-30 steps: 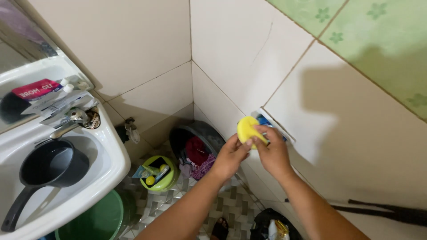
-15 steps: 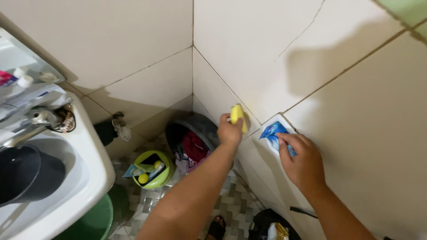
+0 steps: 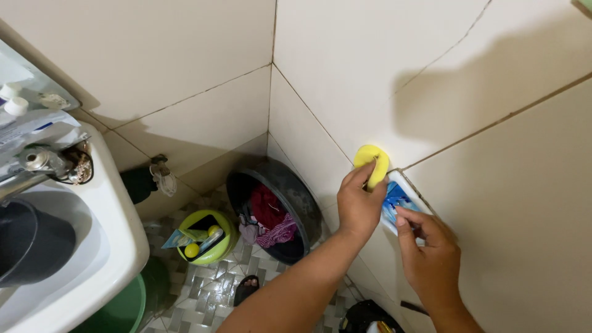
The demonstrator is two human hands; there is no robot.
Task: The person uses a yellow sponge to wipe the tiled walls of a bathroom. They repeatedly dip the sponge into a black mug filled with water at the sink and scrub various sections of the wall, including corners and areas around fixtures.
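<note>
My left hand (image 3: 359,202) grips a round yellow sponge (image 3: 372,161) and presses it flat against the cream wall tile (image 3: 345,80), just left of a small white ledge. My right hand (image 3: 430,258) has its fingers on a blue and white sachet (image 3: 394,207) that lies on that ledge. The two hands are close together, the left one slightly higher.
A white sink (image 3: 92,246) with a dark pot (image 3: 31,243) and a metal tap (image 3: 31,166) is at the left. On the patterned floor stand a dark basin with clothes (image 3: 277,206), a lime green tub of toiletries (image 3: 203,237) and a green bucket (image 3: 120,311).
The left hand has carried the yellow sponge rightward and laid it flat on the wall beside the ledge. The right hand stays on the blue sachet. The view shifted slightly downward.
</note>
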